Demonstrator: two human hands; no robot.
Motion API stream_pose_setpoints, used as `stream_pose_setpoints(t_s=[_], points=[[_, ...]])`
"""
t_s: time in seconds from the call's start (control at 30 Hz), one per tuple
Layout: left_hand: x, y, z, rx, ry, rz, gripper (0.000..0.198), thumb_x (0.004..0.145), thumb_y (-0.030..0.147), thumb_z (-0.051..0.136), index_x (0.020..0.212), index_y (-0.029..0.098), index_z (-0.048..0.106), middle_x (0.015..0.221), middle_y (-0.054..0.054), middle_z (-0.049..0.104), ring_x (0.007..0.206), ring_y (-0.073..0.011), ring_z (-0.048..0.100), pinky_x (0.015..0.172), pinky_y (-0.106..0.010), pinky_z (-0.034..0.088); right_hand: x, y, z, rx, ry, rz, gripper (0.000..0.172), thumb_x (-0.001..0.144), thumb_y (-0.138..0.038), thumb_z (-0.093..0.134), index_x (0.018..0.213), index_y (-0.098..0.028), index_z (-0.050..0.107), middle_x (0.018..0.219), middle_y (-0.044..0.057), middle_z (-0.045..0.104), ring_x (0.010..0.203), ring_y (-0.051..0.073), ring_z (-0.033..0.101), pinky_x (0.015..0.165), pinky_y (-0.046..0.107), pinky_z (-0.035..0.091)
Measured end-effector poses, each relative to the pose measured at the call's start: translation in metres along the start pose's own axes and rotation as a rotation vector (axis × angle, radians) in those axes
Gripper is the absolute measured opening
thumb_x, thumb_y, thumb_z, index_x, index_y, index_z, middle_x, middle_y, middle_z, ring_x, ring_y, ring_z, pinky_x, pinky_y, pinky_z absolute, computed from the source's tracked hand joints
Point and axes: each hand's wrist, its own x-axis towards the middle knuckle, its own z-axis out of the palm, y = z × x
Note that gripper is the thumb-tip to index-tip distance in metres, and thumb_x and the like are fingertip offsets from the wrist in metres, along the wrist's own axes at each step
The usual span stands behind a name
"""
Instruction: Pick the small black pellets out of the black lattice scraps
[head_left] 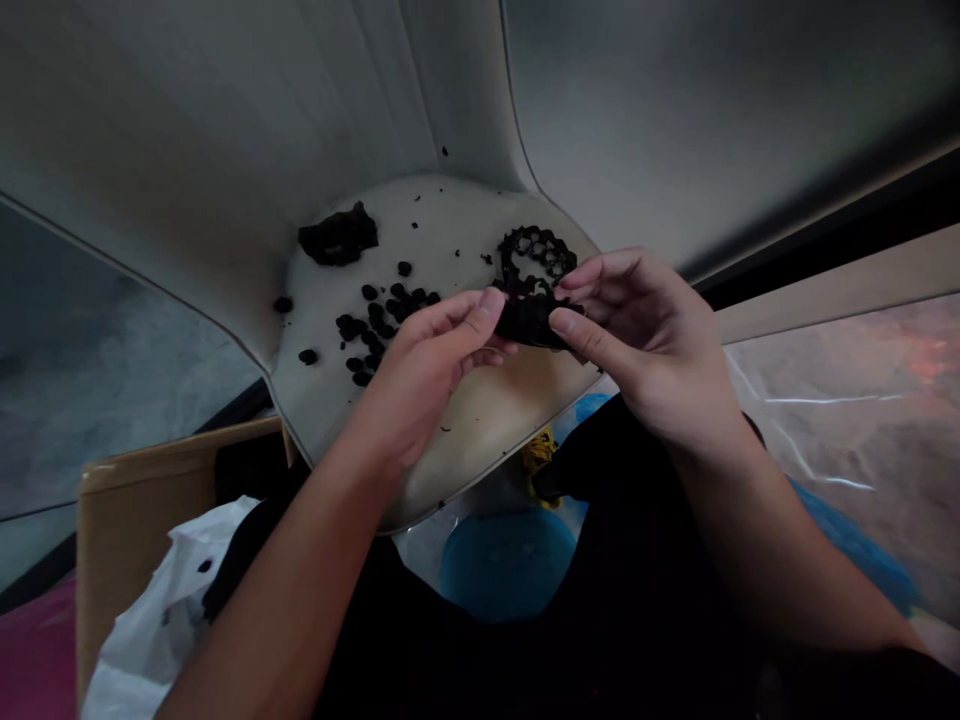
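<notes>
Between my two hands, above the right part of a pale chair seat (469, 440), is a dark, flexible black piece (531, 320). My left hand (431, 350) pinches its left end between thumb and fingers. Its right end is gripped by the thumb and fingers of my right hand (656, 345). A curved black strip full of round holes (551, 255) lies just behind it; whether the two are joined I cannot tell. Several small round black pieces (375, 325) are scattered on the seat left of my left hand. Farther back lies a crumpled black scrap (339, 236).
Small black crumbs dot the seat, whose padded backrest (337, 90) rises behind. At lower left stands a cardboard box (124, 540) with a white plastic bag (176, 600). Below the seat are a blue basin (506, 565) and a yellow patterned item (538, 460).
</notes>
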Motion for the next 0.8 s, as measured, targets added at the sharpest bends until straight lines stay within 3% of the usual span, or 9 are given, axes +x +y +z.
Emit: stream_pose_setpoints(t_s=[0.17, 0.3, 0.43, 0.5, 0.57, 0.67, 0.73, 0.8], points=[[0.003, -0.005, 0.001, 0.185, 0.084, 0.073, 0.035, 0.087, 0.044, 0.101, 0.111, 0.025, 0.084, 0.109, -0.004, 0.082, 0.113, -0.0243, 0.075, 0.105, -0.038, 0.06, 0.0, 0.003, -0.001, -0.013, -0.003, -0.003, 0.041, 0.084, -0.053, 0.105, 0.109, -0.029, 0.082, 0.105, 0.002, 0.078, 0.09, 0.019, 0.073, 0.083, 0.034, 0.069], [0.005, -0.014, -0.003, 0.363, 0.112, 0.116, 0.04, 0.089, 0.036, 0.097, 0.121, 0.025, 0.077, 0.128, -0.008, 0.081, 0.125, -0.0292, 0.074, 0.11, -0.046, 0.061, -0.001, -0.001, -0.001, -0.075, -0.022, -0.058, 0.024, 0.094, -0.044, 0.099, 0.107, -0.029, 0.085, 0.113, 0.004, 0.084, 0.106, 0.024, 0.079, 0.1, 0.043, 0.07], [0.002, -0.014, -0.004, 0.565, 0.139, 0.388, 0.062, 0.087, 0.031, 0.097, 0.141, 0.03, 0.067, 0.161, -0.009, 0.064, 0.14, -0.0304, 0.062, 0.11, -0.045, 0.058, 0.0, -0.004, -0.003, -0.109, -0.031, -0.049, 0.021, 0.095, -0.039, 0.097, 0.108, -0.027, 0.085, 0.114, 0.004, 0.086, 0.108, 0.025, 0.082, 0.104, 0.046, 0.07], [0.001, -0.011, -0.002, 0.561, 0.069, 0.385, 0.05, 0.091, 0.033, 0.096, 0.134, 0.028, 0.071, 0.148, -0.008, 0.071, 0.13, -0.0277, 0.066, 0.106, -0.042, 0.058, 0.001, -0.004, -0.005, -0.099, -0.058, -0.031, 0.032, 0.092, -0.041, 0.1, 0.115, -0.026, 0.083, 0.113, 0.004, 0.086, 0.108, 0.025, 0.082, 0.103, 0.044, 0.07], [0.003, -0.009, 0.002, 0.489, 0.016, 0.277, 0.033, 0.094, 0.036, 0.095, 0.119, 0.025, 0.077, 0.123, -0.006, 0.08, 0.116, -0.0249, 0.072, 0.101, -0.04, 0.06, 0.002, -0.003, -0.007, -0.097, -0.092, -0.043, 0.046, 0.088, -0.044, 0.103, 0.124, -0.027, 0.079, 0.111, 0.004, 0.086, 0.108, 0.025, 0.082, 0.104, 0.043, 0.07], [0.006, -0.009, 0.007, 0.337, 0.007, 0.163, 0.028, 0.089, 0.037, 0.1, 0.102, 0.023, 0.081, 0.101, -0.003, 0.082, 0.102, -0.0225, 0.076, 0.095, -0.037, 0.062, 0.003, -0.001, -0.011, -0.136, -0.114, -0.111, 0.058, 0.087, -0.048, 0.103, 0.135, -0.032, 0.074, 0.113, 0.003, 0.085, 0.106, 0.026, 0.081, 0.101, 0.043, 0.069], [0.007, -0.01, 0.008, 0.226, 0.02, 0.12, 0.027, 0.086, 0.037, 0.103, 0.095, 0.022, 0.082, 0.096, -0.001, 0.081, 0.096, -0.0194, 0.075, 0.093, -0.034, 0.062, 0.005, -0.001, -0.013, -0.206, -0.11, -0.171, 0.052, 0.092, -0.051, 0.098, 0.135, -0.034, 0.074, 0.119, 0.005, 0.084, 0.112, 0.029, 0.081, 0.106, 0.047, 0.068], [0.007, -0.012, 0.009, 0.116, 0.048, 0.071, 0.028, 0.085, 0.037, 0.105, 0.09, 0.022, 0.082, 0.091, 0.001, 0.078, 0.091, -0.0163, 0.072, 0.091, -0.031, 0.061, 0.006, 0.0, -0.015, -0.322, -0.073, -0.26, 0.035, 0.098, -0.052, 0.092, 0.125, -0.034, 0.078, 0.129, 0.007, 0.082, 0.128, 0.033, 0.077, 0.118, 0.054, 0.062]])
